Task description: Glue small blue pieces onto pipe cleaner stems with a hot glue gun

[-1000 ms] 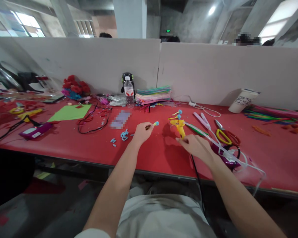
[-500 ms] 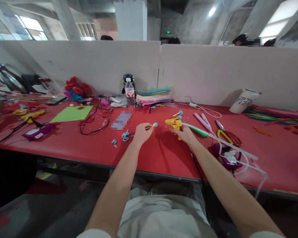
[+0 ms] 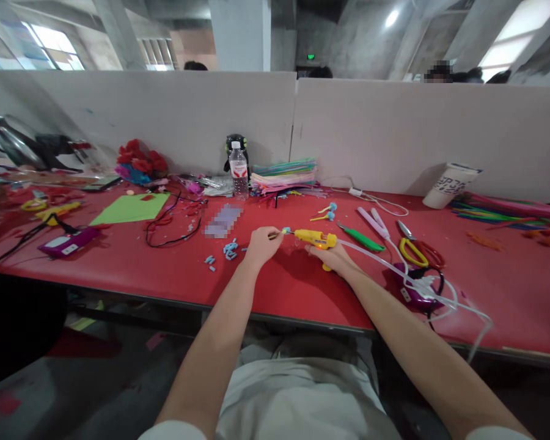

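Pinched in my left hand is a small piece with a light blue and yellow tip; most of it is hidden by my fingers. My right hand is closed around the handle of a yellow hot glue gun, its orange light lit. The gun's nozzle points left and is at the blue tip, though I cannot tell whether they touch. A long clear glue stick trails from the gun's back. Beyond the gun lie two yellow-stemmed pieces with blue fluffy heads. Short blue pieces are scattered left of my left hand.
To the right are a green-handled tool, pink tongs-like tool, scissors and a purple power strip with cables. A water bottle and pipe cleaners stand along the partition. A paper cup leans at right.
My right hand has turned the glue gun and brought its nozzle left to the blue tip. My left hand has stayed almost still. The green-handled tool is now more exposed.
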{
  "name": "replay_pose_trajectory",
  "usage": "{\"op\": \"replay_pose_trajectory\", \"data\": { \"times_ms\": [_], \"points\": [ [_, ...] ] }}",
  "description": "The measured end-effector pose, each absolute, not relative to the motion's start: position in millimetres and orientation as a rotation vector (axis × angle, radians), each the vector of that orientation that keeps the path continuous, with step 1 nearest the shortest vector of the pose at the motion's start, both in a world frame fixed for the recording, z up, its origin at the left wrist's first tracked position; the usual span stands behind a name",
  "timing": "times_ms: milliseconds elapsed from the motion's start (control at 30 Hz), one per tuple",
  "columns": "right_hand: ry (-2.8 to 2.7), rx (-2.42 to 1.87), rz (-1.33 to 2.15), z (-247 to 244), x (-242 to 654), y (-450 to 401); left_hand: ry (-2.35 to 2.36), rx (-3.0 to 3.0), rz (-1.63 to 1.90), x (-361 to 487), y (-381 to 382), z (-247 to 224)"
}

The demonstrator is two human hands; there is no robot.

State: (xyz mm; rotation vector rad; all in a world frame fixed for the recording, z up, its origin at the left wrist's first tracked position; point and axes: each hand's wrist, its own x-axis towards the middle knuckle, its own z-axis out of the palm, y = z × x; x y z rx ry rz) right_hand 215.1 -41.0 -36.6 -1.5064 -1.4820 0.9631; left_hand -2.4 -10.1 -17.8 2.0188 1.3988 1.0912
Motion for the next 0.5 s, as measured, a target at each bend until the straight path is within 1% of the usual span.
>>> {"op": "replay_pose_trajectory", "data": {
  "times_ms": [267, 500],
  "points": [
    [-1.525, -1.564, 0.918, -25.4, 209.8, -47.4, 1.379, 2.021, 1.085, -1.5, -9.9, -18.2],
    [-1.541, -1.567, 0.875, -28.3, 210.0, -43.8, 1.369, 2.034, 1.085, -1.6, -10.5, -17.5]
  ]
}}
